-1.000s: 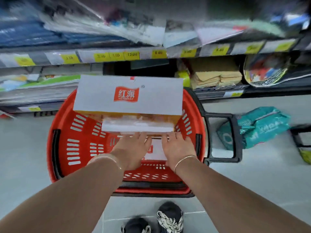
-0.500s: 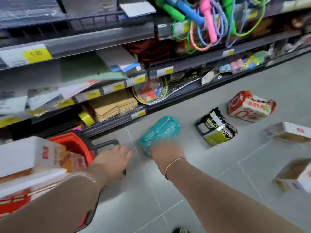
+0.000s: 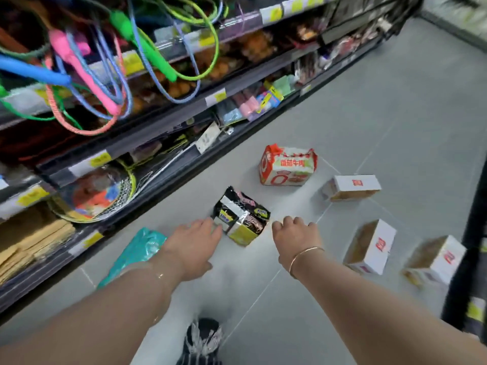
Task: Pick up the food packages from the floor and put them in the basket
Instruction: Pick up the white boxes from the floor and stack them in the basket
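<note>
Now both hands flank the black packet (image 3: pixel 241 216) — left hand (image 3: pixel 193 242) spread, right hand (image 3: pixel 296 237) loosely curled, empty.

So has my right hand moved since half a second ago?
Yes. The right hand has left the teal bag and gone rightward along the floor, now just right of the black noodle pack.

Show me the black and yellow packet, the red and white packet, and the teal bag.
black and yellow packet (image 3: pixel 241 216): head view, top face.
red and white packet (image 3: pixel 288 167): head view, printed front.
teal bag (image 3: pixel 137 250): head view, visible middle.
</note>
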{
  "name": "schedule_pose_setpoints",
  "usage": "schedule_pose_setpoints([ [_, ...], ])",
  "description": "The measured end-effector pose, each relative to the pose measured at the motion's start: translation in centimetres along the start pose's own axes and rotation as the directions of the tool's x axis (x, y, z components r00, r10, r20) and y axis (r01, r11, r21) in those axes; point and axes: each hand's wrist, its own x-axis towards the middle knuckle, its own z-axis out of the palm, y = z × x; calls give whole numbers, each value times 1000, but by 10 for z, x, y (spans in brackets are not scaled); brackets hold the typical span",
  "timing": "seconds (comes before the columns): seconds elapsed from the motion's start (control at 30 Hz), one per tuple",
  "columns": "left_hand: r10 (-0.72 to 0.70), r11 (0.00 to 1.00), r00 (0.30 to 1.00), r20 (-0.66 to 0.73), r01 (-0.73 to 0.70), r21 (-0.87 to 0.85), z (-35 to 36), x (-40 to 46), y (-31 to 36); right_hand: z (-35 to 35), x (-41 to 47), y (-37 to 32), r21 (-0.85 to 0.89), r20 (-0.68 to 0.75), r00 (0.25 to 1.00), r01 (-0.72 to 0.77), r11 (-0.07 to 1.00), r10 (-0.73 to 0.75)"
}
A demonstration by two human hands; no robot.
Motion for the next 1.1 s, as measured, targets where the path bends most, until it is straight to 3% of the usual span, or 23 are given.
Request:
schedule_pose_setpoints([
  [0.27, 155, 977, 985, 78, -165, 134, -77, 139, 58, 38, 55, 156, 273, 88, 959, -283, 919, 269],
  [0.47, 295, 918, 946, 137, -320, 233, -102, 234, 148, 108, 76, 250, 373, 255, 907, -413, 831, 336],
  [0.67, 341, 871, 922, 183, -384, 307, -129, 345, 265, 190, 108, 343, 599, 406, 815, -579, 554, 413],
  [0.8, 427, 812, 881, 204, -473, 343, -122, 409, 353, 264, 125, 386, 582, 503, 713, -697, 419, 487],
  [0.97, 610, 609, 752, 249, -646, 461, -93, 471, 435, 334, 155, 406, 558, 654, 604, -792, 250, 455],
  [1.1, 692, 455, 663, 286, -708, 541, -52, 532, 482, 389, 198, 406, 567, 738, 528, -823, 38, 421],
])
